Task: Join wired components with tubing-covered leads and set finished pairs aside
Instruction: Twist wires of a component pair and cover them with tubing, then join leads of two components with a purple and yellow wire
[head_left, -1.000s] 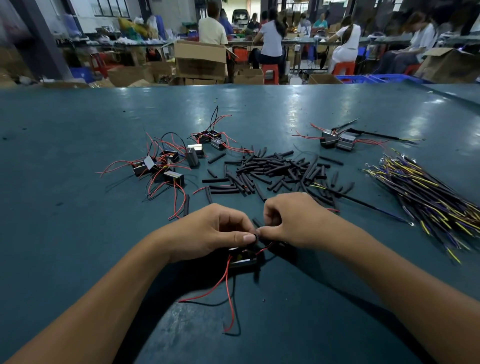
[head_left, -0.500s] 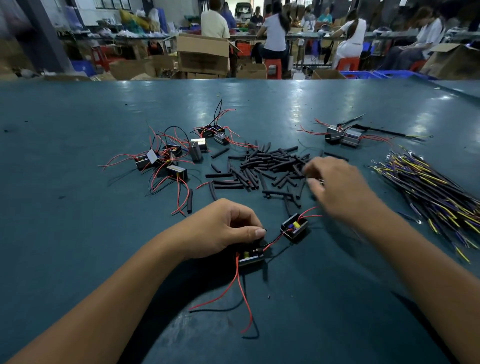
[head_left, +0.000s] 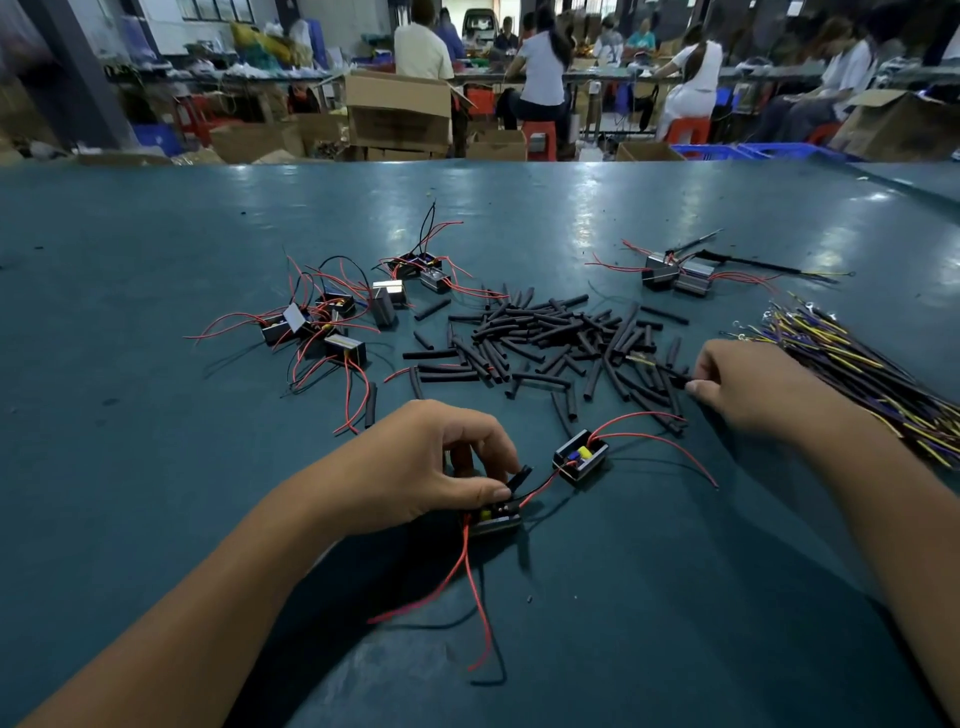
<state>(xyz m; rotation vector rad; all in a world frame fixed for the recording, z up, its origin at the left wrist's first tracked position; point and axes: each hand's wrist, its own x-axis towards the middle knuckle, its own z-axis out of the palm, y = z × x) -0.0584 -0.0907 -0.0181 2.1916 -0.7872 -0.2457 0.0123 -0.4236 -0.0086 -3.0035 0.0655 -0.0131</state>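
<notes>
My left hand (head_left: 436, 467) holds a small black box component (head_left: 493, 517) on the table, thumb and fingers curled round it and a short black tube piece sticking up by the thumb. A red lead runs from it to a second black box (head_left: 581, 457) lying free to the right, with red wires trailing off. My right hand (head_left: 748, 384) is out at the right edge of the pile of black tubing pieces (head_left: 550, 348), pinching a black tubing-covered lead (head_left: 670, 375) between thumb and fingers.
A heap of unjoined components with red wires (head_left: 332, 327) lies at the left. A joined pair (head_left: 675, 275) sits at the far right back. A bundle of yellow and purple wires (head_left: 872, 374) lies at the right. People work at tables beyond the far edge.
My right hand let go near the left hand and moved right to the tubing pile, then further right, where it pinches a lead. The second box now lies uncovered. The left hand stayed.
</notes>
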